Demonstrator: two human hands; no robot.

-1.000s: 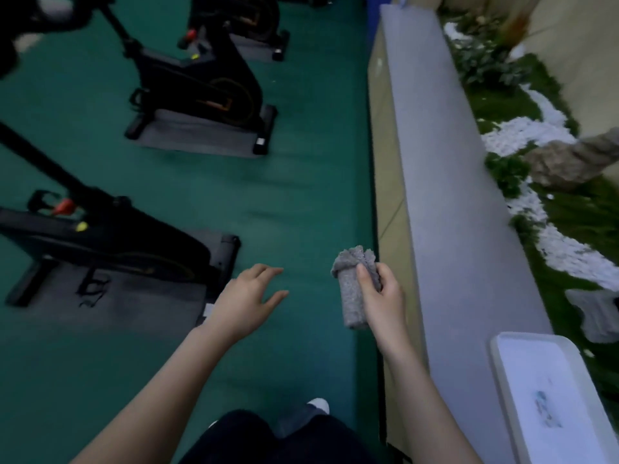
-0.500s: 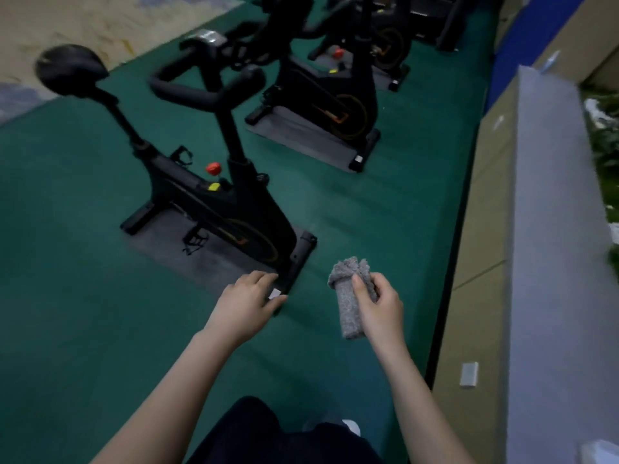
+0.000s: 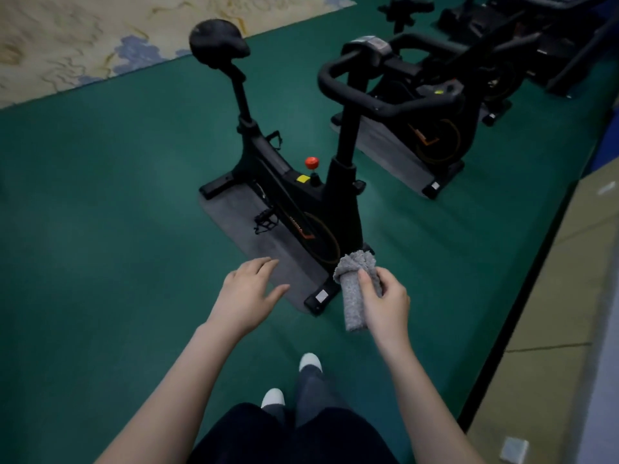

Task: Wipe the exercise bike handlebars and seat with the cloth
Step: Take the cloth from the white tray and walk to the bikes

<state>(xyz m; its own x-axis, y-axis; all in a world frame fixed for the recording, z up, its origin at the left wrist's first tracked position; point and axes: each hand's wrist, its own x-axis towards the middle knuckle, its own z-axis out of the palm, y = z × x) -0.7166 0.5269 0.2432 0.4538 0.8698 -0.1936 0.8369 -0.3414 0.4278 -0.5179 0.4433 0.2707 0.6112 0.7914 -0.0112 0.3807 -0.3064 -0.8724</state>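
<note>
Clutching nubby rolled grey cloth point(image 3: 351, 306): right grip point(image 3: 385, 304) | left grip point(image 3: 248, 296) spread, empty

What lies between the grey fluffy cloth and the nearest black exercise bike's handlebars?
In the head view, only that bike's black handlebar post and flywheel housing; the right hand grips the cloth.

head cam (wide-angle) | faces forward-down | exercise bike point(image 3: 294, 202) near, just ahead

Dark trousers point(image 3: 315, 393), white shoes point(image 3: 310, 361)
</note>
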